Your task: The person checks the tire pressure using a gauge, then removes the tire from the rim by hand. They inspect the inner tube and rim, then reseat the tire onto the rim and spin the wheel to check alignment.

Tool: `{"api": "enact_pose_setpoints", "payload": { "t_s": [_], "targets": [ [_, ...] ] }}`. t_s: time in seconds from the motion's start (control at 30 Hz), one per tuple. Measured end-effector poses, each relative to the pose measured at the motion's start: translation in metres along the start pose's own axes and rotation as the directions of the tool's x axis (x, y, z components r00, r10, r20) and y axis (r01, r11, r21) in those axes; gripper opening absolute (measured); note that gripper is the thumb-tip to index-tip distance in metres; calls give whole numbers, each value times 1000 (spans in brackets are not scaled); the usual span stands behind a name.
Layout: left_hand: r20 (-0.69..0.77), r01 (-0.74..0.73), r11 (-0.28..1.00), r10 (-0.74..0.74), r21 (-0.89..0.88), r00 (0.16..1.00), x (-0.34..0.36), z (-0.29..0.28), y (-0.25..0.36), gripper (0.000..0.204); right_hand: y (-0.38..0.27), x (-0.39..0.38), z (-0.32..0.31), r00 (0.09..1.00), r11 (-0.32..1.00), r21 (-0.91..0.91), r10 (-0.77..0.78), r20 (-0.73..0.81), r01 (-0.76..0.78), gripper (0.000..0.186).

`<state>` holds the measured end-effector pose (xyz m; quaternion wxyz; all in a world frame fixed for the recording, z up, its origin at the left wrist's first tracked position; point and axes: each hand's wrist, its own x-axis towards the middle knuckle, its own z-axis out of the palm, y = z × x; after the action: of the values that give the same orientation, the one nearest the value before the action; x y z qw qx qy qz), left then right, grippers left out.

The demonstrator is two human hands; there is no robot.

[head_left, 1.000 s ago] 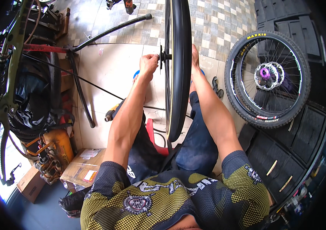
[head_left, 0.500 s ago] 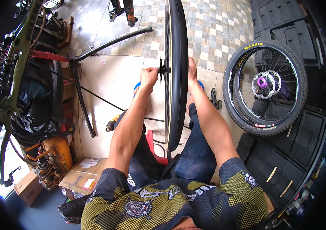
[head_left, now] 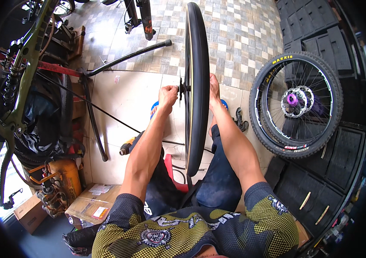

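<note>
Tiled floor lies under a wheel stood upright between the knees, left hand fingers pinching its axle, right hand flat against the far side to steady it, its fingers hidden

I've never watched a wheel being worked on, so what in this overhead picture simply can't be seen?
- Right hand: in the head view its palm and fingertips lie behind the upright wheel, so its hold is unclear.
- Left hand: its fingers meet the hub, too small to tell what they pinch.
- Green bike frame: cut off by the dark left rim.
- Second wheel: its far side merges into dark mats.
</note>
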<state>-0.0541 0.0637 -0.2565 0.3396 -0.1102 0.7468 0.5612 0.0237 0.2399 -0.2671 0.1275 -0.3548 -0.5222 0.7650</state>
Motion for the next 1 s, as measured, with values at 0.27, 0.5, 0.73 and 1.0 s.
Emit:
{"api": "enact_pose_setpoints", "payload": {
  "t_s": [0.27,0.5,0.73,1.0],
  "targets": [
    [-9,4,1000,-4,13,1000,6,0,-6,28,2,1,-1,1000,999,-33,8,-6,-8,46],
    [-20,5,999,-4,38,1000,-2,1,3,29,4,2,-1,1000,999,-36,6,-15,-7,45],
    [-16,2,1000,-2,15,1000,4,0,-4,28,6,2,-3,1000,1000,-21,-10,13,10,44],
    [-28,-6,1000,6,9,1000,5,3,-2,28,7,3,-4,999,999,-27,-30,10,30,44]
  ]
}}
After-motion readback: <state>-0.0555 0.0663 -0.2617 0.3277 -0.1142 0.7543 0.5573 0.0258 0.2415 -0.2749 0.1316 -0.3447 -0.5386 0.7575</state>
